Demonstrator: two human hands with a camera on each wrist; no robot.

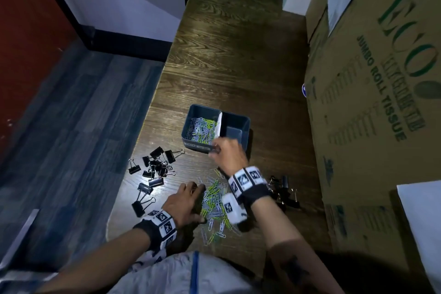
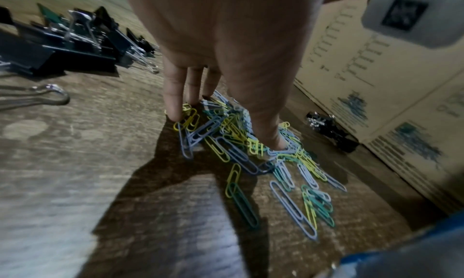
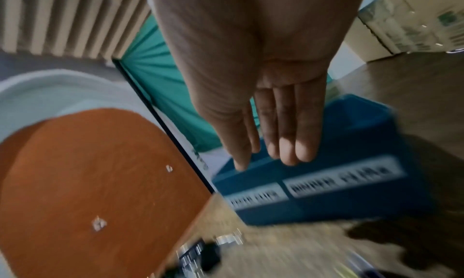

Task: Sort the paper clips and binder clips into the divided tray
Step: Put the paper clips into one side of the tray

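Head view, starting nearest the person: a loose pile of paper clips [image 1: 214,200] lies near the front edge of the table [image 1: 238,59]. The left hand [image 1: 185,203] is down on the left side of that pile. In the left wrist view its fingers [image 2: 174,95] are nearly straight, with the tips touching the clips and the thumb pressing into the heap. It looks set to gather or pinch, but nothing is clearly gripped yet.

To the left of the pile, toward the table's left edge, a scatter of black binder clips [image 1: 152,169] sits untouched. A smaller bunch of binder clips [image 1: 285,192] lies to the right, close to the cardboard box [image 1: 372,102] standing along the right edge.

Farther in, the right hand [image 1: 226,154] is at the near rim of the blue tray [image 1: 238,118]. The right wrist view is blurred, but it shows the fingers [image 3: 305,139] straight and together with nothing in them, so the hand is released.

The tray sits in the middle of the table. Its left compartment holds a good layer of paper clips, and the right compartment looks empty.

By my reckoning the paper clips are roughly half sorted. The binder clips have not been started, so most of the work remains.
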